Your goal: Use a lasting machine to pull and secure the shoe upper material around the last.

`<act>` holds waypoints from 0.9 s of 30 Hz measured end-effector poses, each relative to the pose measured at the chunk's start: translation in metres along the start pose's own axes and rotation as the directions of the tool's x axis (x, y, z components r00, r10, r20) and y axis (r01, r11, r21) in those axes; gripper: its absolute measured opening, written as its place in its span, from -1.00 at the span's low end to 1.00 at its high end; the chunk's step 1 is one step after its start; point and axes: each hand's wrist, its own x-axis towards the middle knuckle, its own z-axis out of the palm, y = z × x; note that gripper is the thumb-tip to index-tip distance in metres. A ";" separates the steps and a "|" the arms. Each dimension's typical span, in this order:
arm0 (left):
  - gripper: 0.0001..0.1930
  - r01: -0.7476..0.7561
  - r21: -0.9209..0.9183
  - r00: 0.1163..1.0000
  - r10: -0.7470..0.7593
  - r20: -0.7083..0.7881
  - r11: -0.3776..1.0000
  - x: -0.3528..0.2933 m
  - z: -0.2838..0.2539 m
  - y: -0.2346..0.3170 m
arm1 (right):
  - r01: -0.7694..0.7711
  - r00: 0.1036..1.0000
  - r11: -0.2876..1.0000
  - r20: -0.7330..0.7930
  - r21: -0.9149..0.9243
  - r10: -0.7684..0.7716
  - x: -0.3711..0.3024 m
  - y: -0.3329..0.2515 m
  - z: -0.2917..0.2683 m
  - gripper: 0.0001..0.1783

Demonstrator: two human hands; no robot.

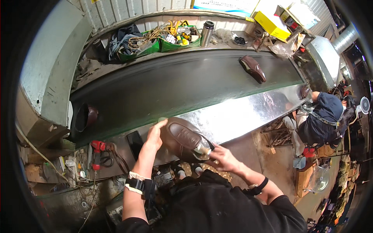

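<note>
A dark brown leather loafer [182,136] is held up in front of me, over the near edge of the bench. My left hand [154,136] grips it along the left side near the toe, fingers going round underneath. At the shoe's opening, my right hand [224,158] is closed, with fingertips by the heel end. A pale, shiny patch shows inside the opening beside those fingertips. What the right fingers pinch is blurred and partly hidden. A black phone [135,143] lies on the bench left of my left wrist.
A dark conveyor belt [163,89] runs across, bearing another brown shoe [253,69] and, far left, a dark shoe [86,117]. A red power tool [97,153] lies left. Green bins [180,46] and a steel flask [207,34] stand behind. A co-worker [324,120] sits at right.
</note>
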 end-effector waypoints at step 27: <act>-0.35 0.168 0.856 0.742 0.509 -0.437 0.490 0.010 0.071 -0.080 | -0.084 0.994 0.933 0.091 0.351 0.055 -0.055 0.072 0.059 0.06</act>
